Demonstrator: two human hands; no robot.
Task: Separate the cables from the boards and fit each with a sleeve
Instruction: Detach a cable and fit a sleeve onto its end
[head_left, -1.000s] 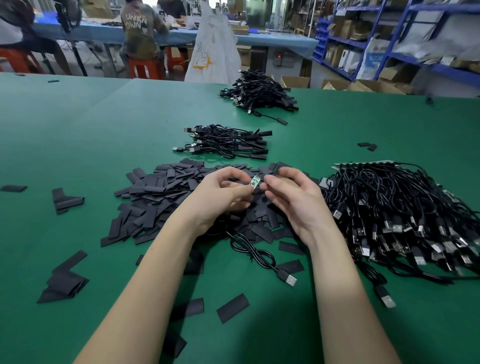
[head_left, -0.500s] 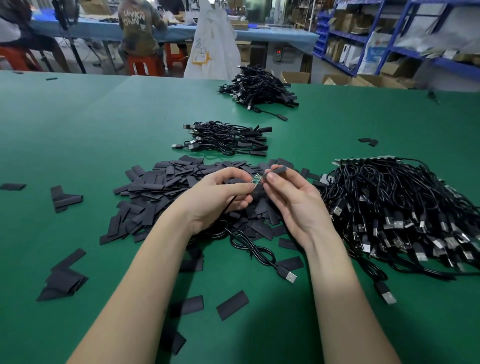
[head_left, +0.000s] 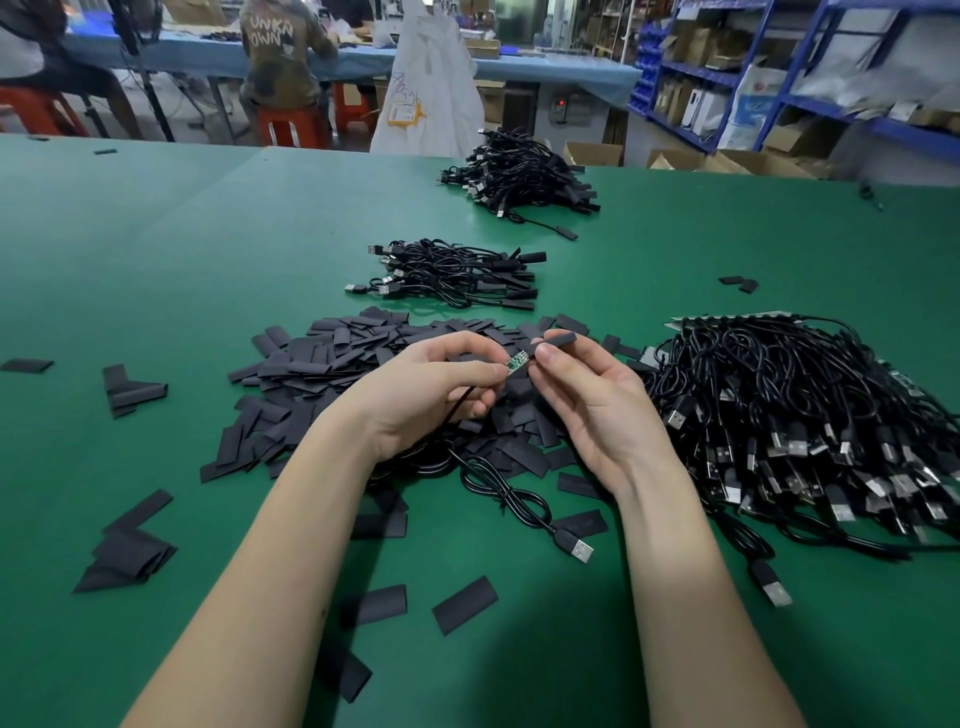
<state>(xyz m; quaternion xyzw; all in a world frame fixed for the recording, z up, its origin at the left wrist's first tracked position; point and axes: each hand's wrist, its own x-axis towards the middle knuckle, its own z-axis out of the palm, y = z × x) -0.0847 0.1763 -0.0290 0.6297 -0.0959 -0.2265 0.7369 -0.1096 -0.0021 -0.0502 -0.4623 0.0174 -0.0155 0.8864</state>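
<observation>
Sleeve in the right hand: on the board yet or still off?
Off. The sleeve sits pinched in the right hand, beside the bare green board the left hand holds.

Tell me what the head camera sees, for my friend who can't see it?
Over a green table, the left hand pinches a cable's small green board while the right hand holds a black sleeve at its tip. Loose sleeves lie beneath, and cables are heaped at right.

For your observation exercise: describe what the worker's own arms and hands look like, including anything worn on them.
Both forearms are bare, with no sleeves in view. The left hand and right hand wear no gloves, rings, watch or wristband. Fingernails are short and unpainted.
</observation>
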